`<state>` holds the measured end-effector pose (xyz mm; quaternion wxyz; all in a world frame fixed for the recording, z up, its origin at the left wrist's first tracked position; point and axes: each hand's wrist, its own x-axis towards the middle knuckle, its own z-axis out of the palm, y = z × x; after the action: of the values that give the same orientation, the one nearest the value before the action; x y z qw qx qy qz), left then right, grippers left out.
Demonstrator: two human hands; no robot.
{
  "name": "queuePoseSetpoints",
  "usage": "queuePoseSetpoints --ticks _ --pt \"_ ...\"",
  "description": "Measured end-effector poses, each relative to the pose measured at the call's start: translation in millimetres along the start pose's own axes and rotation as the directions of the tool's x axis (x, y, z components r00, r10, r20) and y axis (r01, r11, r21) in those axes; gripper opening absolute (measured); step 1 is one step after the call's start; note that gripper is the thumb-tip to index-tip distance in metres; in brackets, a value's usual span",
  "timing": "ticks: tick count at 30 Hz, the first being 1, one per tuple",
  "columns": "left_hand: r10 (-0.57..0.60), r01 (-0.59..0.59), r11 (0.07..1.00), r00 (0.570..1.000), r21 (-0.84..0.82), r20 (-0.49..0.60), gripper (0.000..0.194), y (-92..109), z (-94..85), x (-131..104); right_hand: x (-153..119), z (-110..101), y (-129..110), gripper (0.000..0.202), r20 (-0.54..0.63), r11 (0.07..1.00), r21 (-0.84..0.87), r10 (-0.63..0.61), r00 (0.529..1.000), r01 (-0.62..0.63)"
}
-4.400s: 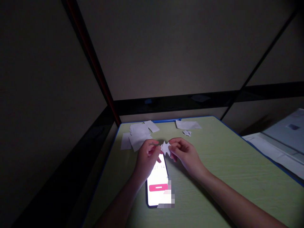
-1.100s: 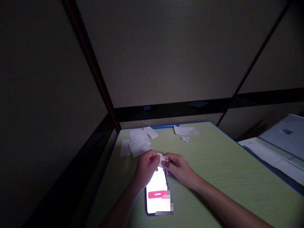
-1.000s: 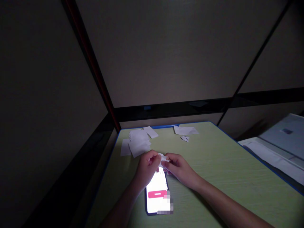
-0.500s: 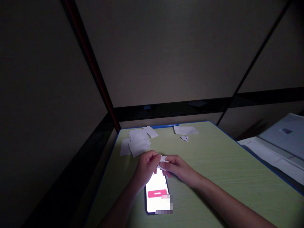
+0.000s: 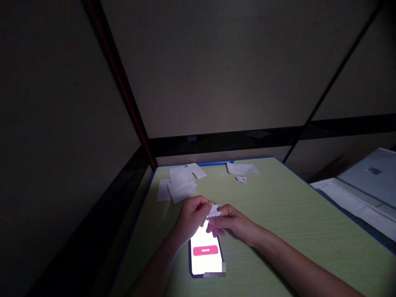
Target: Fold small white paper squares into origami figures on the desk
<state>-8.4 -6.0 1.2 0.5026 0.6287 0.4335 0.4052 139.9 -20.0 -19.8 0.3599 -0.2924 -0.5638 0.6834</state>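
Observation:
A small folded piece of white paper (image 5: 214, 211) is between my hands, above the top end of a lit phone (image 5: 205, 264). My left hand (image 5: 194, 214) pinches the paper's left side between thumb and fingers. From the right, my right hand (image 5: 230, 222) has its thumb and fingers closed at the paper's right and lower edge. Several folds stick up in points; part of the paper is hidden by the fingers. The phone lies face up on the table with a white screen and a red button, its upper end covered by my hands.
The pale green table (image 5: 278, 214) has a blue edge. Several white paper sheets (image 5: 181, 190) overlap at the back left. At the back right lie another sheet (image 5: 243, 168) and a small folded paper piece (image 5: 241, 179). A white box-like object (image 5: 368, 177) stands beyond the right edge.
My right thumb has slid down and left on the paper, and my right fingers have loosened slightly. More of the paper's pointed folds now show.

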Motion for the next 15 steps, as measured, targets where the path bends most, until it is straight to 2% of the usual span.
queuePoseSetpoints --ticks 6,9,12,15 --pt "-0.014 0.014 1.0 1.0 -0.015 0.008 0.025 -2.0 1.3 -0.4 0.0 0.5 0.2 0.02 -0.031 0.999 -0.027 0.032 0.999 -0.033" --pt "-0.011 0.011 0.999 1.0 -0.046 -0.004 0.025 -4.0 1.5 0.5 0.1 0.9 -2.2 0.023 -0.062 0.996 -0.089 0.007 0.998 -0.012" --pt "-0.002 -0.005 0.995 0.997 -0.096 -0.078 0.028 -4.3 0.2 2.9 1.0 0.4 -5.8 0.026 -0.131 0.989 -0.144 -0.054 0.99 0.034" --pt "-0.003 -0.014 0.994 0.987 -0.108 -0.158 0.03 -2.7 -1.9 5.1 2.7 -1.0 -8.1 0.026 -0.239 0.989 -0.129 -0.107 0.965 0.078"
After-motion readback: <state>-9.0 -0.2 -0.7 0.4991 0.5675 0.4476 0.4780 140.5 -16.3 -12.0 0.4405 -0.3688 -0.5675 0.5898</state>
